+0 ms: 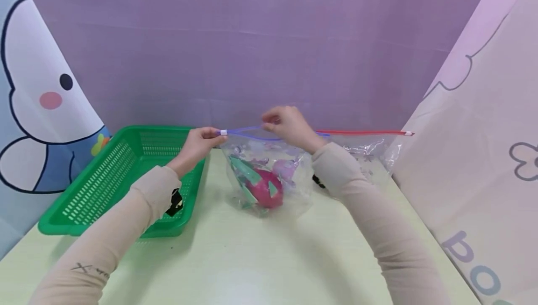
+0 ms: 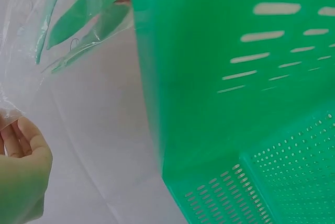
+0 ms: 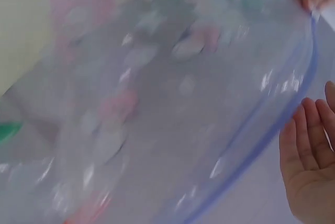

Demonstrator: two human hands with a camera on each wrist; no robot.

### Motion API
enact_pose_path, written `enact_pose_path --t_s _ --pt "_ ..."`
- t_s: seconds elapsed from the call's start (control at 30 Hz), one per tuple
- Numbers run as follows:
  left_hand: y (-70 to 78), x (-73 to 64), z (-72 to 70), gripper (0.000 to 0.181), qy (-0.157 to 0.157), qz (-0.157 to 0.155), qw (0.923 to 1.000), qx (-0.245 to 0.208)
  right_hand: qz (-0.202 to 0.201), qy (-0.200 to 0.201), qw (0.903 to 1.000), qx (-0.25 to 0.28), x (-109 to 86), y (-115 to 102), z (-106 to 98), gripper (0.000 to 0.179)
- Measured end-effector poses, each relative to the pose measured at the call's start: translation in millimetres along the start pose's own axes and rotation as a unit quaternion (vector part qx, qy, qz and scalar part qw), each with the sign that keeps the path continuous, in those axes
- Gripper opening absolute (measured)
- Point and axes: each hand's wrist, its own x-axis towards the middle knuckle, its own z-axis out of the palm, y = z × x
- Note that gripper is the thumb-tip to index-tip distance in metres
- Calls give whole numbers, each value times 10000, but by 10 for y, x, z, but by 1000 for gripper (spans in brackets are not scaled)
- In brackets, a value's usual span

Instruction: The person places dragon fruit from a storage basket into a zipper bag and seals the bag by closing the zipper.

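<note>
My left hand [image 1: 196,148] pinches the corner of a clear zip bag [image 1: 303,200] at its white slider [image 1: 223,132]. The bag hangs upright with its blue zip strip [image 1: 252,135] at the top, the two edges apart in the middle. Through the plastic show a deep pink ring-like thing [image 1: 269,193], long green leaf-like pieces [image 1: 245,169] and a light purple thing [image 1: 284,168]. My right hand [image 1: 290,125] is at the bag's mouth, fingers loosely bent in the head view. In the right wrist view its extended fingers [image 3: 309,145] lie right by the blue strip.
A green plastic basket [image 1: 54,228] with slotted walls stands on the left of the pale table [image 1: 252,267]. Another clear bag with a red zip strip [image 1: 370,133] is behind my right forearm. A purple cloth [image 1: 252,53] closes off the back; printed panels flank both sides.
</note>
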Motion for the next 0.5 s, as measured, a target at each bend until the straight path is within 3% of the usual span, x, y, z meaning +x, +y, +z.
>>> enact_pose_path --t_s 0.3,0.5 --pt "24 -18 36 36 96 92 9999 -109 -123 -97 9993 352 198 -269 431 22" --pt "71 -64 57 33 37 195 9997 -130 -194 -165 9990 369 247 -340 536 25"
